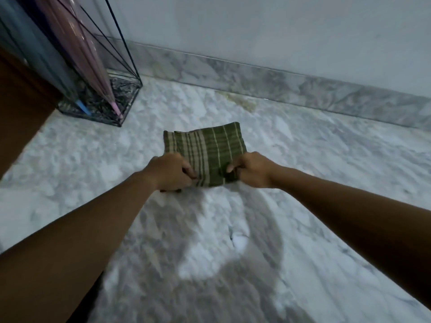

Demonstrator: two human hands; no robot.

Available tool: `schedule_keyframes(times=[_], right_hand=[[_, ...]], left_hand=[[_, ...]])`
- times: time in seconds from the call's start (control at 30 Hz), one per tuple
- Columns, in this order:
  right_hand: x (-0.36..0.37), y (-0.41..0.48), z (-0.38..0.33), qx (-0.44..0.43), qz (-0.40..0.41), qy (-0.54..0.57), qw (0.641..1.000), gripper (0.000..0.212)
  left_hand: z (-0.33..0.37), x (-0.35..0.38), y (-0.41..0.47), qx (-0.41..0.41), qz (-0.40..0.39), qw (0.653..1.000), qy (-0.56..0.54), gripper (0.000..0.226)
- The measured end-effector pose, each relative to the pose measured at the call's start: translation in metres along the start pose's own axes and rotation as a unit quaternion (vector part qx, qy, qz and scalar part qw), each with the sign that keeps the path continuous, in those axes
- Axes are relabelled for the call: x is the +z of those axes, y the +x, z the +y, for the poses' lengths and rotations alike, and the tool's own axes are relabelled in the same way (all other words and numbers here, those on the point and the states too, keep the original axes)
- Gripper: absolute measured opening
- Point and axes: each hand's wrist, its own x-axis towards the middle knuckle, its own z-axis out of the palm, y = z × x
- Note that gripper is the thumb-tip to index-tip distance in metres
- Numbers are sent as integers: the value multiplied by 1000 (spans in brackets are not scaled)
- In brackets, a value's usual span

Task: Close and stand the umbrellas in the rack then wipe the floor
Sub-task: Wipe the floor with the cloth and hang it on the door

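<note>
A folded green cloth [207,148] with pale stripes lies on the white marble floor [303,183]. My left hand [169,172] grips its near left edge, and my right hand [250,170] pinches its near right corner. At the upper left stands a black wire rack [126,50] with a closed pink umbrella [77,47] and a closed blue-grey umbrella [30,43] leaning inside, tips down on the rack's base.
A marble skirting [279,82] runs along the white wall behind the cloth. A yellowish stain [242,102] marks the floor near the skirting. A brown wooden panel [21,108] borders the left side, beside the rack.
</note>
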Motion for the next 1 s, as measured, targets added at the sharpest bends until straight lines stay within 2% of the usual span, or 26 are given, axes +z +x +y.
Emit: schedule_keyframes(times=[0.07,0.13,0.27,0.4,0.5,0.77,1.0], right_hand=[[24,20,12,-2,-14,0,1000,41],[44,46,23,-9,29,-41,999,45],[85,89,30,39,104,-82,990,65],[108,105,33,30,209,-141,967,72],[97,121,35,4,209,-159,965,79],[50,195,32,-54,201,-179,962,80],[-3,243,60,-45,214,-185,958,81]], left_hand=[[-16,26,20,14,46,999,-15,36],[-30,51,42,21,99,995,17,48],[-54,90,69,4,149,981,123,61],[-61,99,82,-5,231,963,138,71],[-69,87,99,-13,251,958,135,69],[-83,57,151,-46,302,941,145,71],[-51,27,214,-124,249,954,111,65]])
